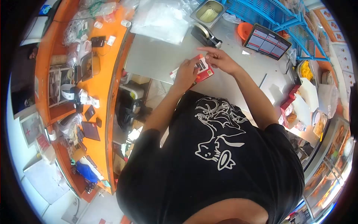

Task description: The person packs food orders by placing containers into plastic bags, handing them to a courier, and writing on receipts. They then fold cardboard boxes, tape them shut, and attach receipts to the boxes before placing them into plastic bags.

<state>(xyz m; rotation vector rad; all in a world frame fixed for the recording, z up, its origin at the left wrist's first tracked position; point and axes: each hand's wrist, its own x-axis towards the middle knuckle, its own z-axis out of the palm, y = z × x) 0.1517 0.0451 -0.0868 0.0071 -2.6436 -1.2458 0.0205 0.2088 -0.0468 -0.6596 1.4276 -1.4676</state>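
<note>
A small red and white box [204, 76] with printed panels is at the near side of the metal table. My left hand [186, 75] lies over its left part, with the fingers closed on it. At the box's upper right is my right hand [220, 61], its index finger stretched out to the left and its thumb close to the box's edge. Whether the right hand's other fingers touch the box I cannot make out. A black tape dispenser [206, 36] stands just beyond my hands.
The metal table [149, 56] bears clear plastic bags [162, 20], a metal food tray [209, 14], an orange bowl [244, 30] and a tablet [267, 42]. Blue crates [257, 13] rise behind. To the left runs a cluttered orange counter [108, 71]; at right are food containers [306, 71].
</note>
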